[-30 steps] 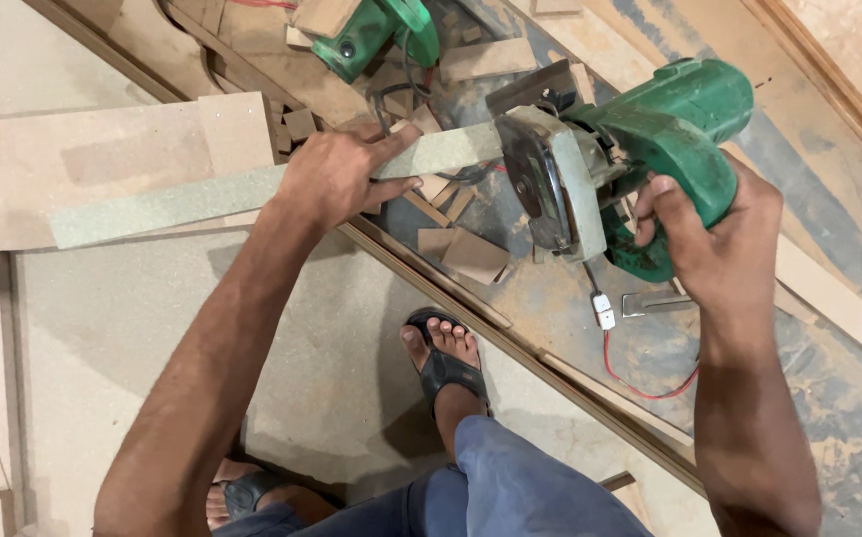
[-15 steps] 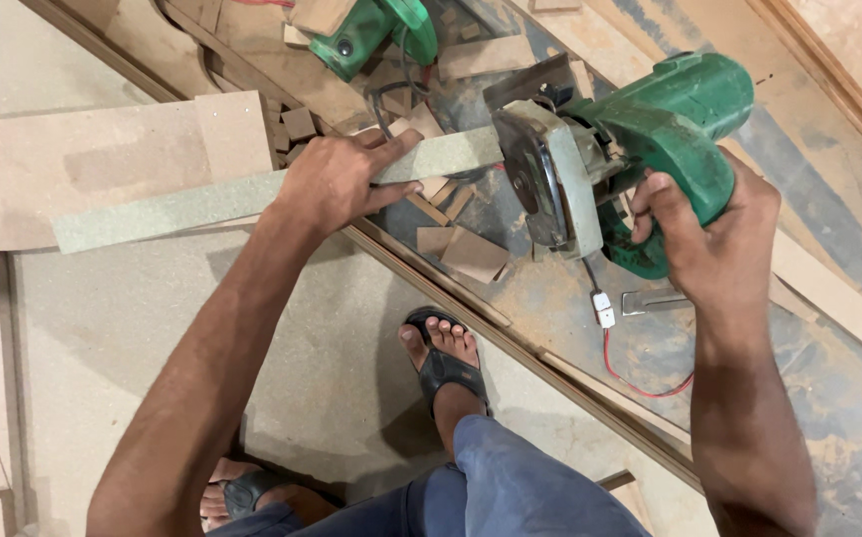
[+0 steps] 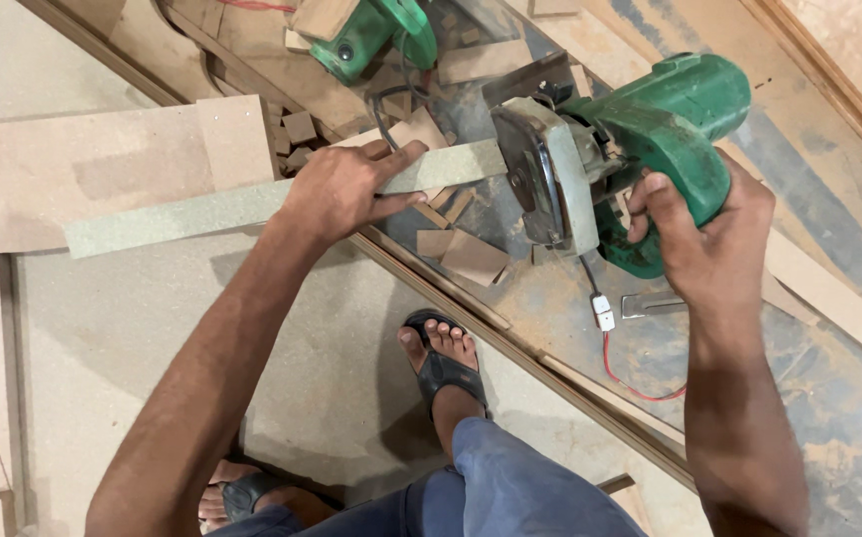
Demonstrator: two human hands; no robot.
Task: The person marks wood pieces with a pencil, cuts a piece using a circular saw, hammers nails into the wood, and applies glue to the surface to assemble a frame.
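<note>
In the middle of the frame my left hand [image 3: 342, 189] is clamped on a long pale strip of board [image 3: 202, 209], which runs from the left edge across to the centre. Its right end touches the guard of the green circular saw [image 3: 610, 159] at upper right. My right hand [image 3: 709, 239] is wrapped tight around the saw's handle. Small wood offcuts [image 3: 461, 254] lie just below the strip's end. At the top sits a second green power tool [image 3: 371, 35]. My sandalled foot [image 3: 441, 358] stands at lower centre.
</note>
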